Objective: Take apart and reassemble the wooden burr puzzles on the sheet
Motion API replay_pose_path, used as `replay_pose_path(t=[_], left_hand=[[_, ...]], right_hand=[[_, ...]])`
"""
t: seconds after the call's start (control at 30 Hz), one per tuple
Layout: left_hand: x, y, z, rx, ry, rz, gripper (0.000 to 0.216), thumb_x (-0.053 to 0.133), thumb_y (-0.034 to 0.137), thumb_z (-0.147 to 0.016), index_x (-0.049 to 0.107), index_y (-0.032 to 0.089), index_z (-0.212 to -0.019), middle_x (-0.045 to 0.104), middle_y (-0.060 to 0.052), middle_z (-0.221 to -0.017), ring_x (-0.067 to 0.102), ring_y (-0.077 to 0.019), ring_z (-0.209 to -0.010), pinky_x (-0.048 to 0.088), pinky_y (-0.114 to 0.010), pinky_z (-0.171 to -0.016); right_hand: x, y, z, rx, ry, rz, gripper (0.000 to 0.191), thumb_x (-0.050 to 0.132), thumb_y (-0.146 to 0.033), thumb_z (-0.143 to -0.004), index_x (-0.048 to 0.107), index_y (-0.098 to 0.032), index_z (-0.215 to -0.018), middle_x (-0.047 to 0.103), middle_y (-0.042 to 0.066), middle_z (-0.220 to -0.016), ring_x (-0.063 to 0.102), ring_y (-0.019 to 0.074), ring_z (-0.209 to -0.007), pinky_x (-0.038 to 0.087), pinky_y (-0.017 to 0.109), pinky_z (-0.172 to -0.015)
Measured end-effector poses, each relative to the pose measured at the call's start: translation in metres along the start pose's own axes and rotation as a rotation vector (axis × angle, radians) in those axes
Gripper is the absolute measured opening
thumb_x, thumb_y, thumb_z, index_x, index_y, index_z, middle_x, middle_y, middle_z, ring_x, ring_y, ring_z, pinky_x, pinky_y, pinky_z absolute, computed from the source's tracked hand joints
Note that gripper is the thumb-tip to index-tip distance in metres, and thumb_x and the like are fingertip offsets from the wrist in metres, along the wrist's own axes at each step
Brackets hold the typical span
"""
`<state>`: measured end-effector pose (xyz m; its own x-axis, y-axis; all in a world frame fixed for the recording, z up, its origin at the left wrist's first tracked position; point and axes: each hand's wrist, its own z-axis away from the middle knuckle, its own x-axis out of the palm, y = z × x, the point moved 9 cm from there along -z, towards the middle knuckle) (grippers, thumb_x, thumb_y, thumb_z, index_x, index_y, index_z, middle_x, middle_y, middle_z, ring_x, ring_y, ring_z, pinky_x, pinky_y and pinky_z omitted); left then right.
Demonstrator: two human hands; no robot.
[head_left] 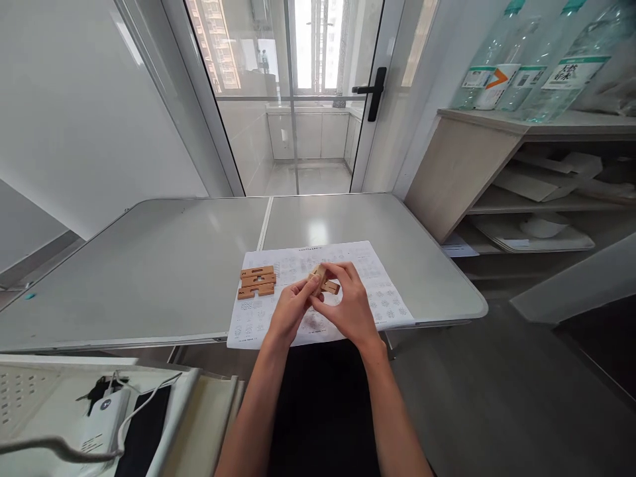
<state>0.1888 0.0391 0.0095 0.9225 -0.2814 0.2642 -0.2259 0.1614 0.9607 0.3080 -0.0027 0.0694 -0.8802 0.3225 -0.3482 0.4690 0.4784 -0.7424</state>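
My left hand (293,306) and my right hand (350,306) meet above the printed sheet, fingers closed on notched wooden puzzle pieces (318,272). A darker wooden piece (330,287) sticks out between my hands on the right; whether it is joined to the held ones I cannot tell. My fingers hide much of them. To the left, three notched wooden pieces lie in a stack of rows on the paper: the back one (257,271), the middle one (259,281) and the front one (256,291). The sheet (387,306) shows rows of small diagrams and overhangs the table's front edge.
The grey folding table (163,265) has a seam across it. At lower left, a white tray (44,397) holds a white device (105,421), keys and a cable. Bottles (566,79) stand on a wooden shelf unit (467,159) at right. Behind is a glass door (308,132).
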Motion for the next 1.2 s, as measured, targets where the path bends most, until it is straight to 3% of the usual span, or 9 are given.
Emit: replay_pose_path(t=[0.13,0.27,0.47,0.73,1.2], left_hand=[[0.0,-0.005,0.0,-0.061,-0.056,0.14,0.037,0.075,0.049,-0.089,0.076,0.013,-0.084,0.065,-0.004,-0.08,0.054,-0.0136,-0.074,0.045,-0.028,-0.074],[0.001,-0.006,0.0,-0.074,-0.058,0.185,0.038,0.073,0.049,-0.09,0.076,0.012,-0.084,0.066,-0.005,-0.081,0.056,-0.0143,-0.075,0.046,-0.028,-0.074],[0.003,0.001,0.001,-0.016,-0.034,0.117,0.038,0.076,0.05,-0.088,0.077,0.013,-0.081,0.067,-0.005,-0.078,0.057,-0.0147,-0.075,0.046,-0.027,-0.074],[0.001,0.01,0.003,0.075,0.06,-0.085,0.041,0.074,0.055,-0.087,0.082,0.016,-0.092,0.07,-0.005,-0.079,0.06,-0.0174,-0.076,0.045,-0.028,-0.072],[0.001,0.005,0.003,0.036,0.003,0.036,0.04,0.073,0.053,-0.09,0.083,0.016,-0.1,0.073,-0.007,-0.088,0.057,-0.0151,-0.076,0.046,-0.027,-0.076]], right_hand=[[0.009,-0.001,-0.001,0.011,-0.06,-0.017,0.058,0.073,-0.02,-0.086,0.052,-0.028,-0.14,0.058,0.009,-0.133,0.065,0.0255,-0.115,0.063,0.042,-0.093],[0.006,-0.003,-0.002,0.021,-0.054,-0.005,0.054,0.071,-0.019,-0.086,0.055,-0.028,-0.137,0.064,0.007,-0.129,0.068,0.0248,-0.11,0.061,0.042,-0.093],[-0.002,-0.008,-0.002,-0.009,0.0,0.036,0.049,0.071,-0.019,-0.083,0.059,-0.026,-0.131,0.069,0.007,-0.123,0.07,0.0246,-0.106,0.06,0.042,-0.093],[-0.006,-0.005,0.0,-0.01,0.06,0.069,0.049,0.073,-0.02,-0.08,0.063,-0.024,-0.128,0.074,0.007,-0.117,0.074,0.0263,-0.103,0.062,0.042,-0.09],[0.0,-0.004,0.003,0.011,0.068,0.027,0.054,0.073,-0.021,-0.081,0.063,-0.025,-0.133,0.074,0.006,-0.12,0.074,0.0263,-0.105,0.062,0.042,-0.09]])
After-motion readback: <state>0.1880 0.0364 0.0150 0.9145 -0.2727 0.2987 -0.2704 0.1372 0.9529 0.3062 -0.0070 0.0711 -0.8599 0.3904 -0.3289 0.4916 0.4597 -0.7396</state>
